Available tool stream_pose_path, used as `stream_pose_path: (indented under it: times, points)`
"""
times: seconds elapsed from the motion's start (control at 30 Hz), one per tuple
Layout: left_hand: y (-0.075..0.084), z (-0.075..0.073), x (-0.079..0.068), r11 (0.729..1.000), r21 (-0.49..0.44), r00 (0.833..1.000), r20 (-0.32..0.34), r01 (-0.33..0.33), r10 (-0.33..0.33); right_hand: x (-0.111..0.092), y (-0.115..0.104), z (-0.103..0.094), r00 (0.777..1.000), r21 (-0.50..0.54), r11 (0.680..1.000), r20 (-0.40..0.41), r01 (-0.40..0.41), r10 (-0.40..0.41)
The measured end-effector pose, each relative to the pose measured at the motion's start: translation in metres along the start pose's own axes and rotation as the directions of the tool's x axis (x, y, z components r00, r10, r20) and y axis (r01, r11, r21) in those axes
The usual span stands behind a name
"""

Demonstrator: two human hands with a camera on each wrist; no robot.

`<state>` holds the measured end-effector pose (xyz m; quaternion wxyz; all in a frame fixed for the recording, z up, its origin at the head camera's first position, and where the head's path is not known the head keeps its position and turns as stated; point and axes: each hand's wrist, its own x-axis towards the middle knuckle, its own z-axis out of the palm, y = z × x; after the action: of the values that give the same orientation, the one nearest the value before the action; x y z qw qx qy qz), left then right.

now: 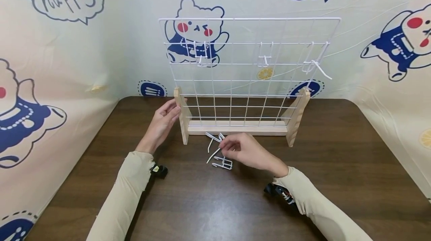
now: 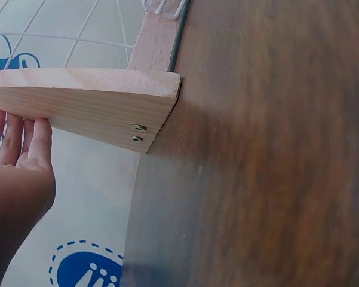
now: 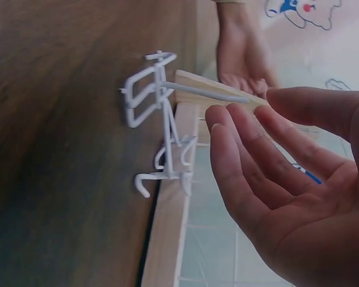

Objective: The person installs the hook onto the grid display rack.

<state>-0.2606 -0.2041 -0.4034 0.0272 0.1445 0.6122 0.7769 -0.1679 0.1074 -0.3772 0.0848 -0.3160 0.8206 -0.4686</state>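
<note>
A white wire grid rack (image 1: 242,81) stands on two pale wooden side supports. My left hand (image 1: 161,121) rests its fingertips against the left wooden support (image 2: 77,101), with the fingers nearly straight. My right hand (image 1: 247,150) is just above loose white wire hooks (image 1: 227,164) lying in front of the rack. In the right wrist view, a hook's prong (image 3: 209,92) points up towards the gap between the thumb and the bent fingers (image 3: 227,161). Its tip is right by the fingertips, which are apart and pinch nothing. My right hand partly hides the hooks in the head view.
Three white hooks hang along the grid's upper part, such as the middle hook (image 1: 265,60) and the right one (image 1: 316,67). A wooden crossbar (image 1: 235,130) joins the supports near the brown table (image 1: 202,203). Behind is a printed cloth backdrop (image 1: 134,39).
</note>
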Motion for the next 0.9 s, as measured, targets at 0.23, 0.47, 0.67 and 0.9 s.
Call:
stream_pose_path:
  times: [0.23,0.47,0.67,0.9]
  points:
    - [-0.003,0.003,0.001,1.000,-0.012,1.000,0.003,0.001,-0.001,-0.003,0.007,0.003,0.997,-0.042,0.999,0.070,-0.028,0.031]
    - [-0.002,0.003,0.001,1.000,0.000,1.000,0.006,-0.006,0.006,-0.002,0.014,0.006,0.994,-0.065,0.998,0.110,-0.020,0.027]
    - [0.000,0.002,0.002,1.000,-0.016,1.000,0.006,-0.012,0.012,-0.001,0.016,0.011,0.988,-0.118,0.993,0.156,0.001,0.018]
    - [0.000,0.001,0.002,0.999,-0.046,1.000,0.016,-0.021,0.022,-0.001,0.017,0.020,0.989,-0.168,0.986,0.147,0.009,0.016]
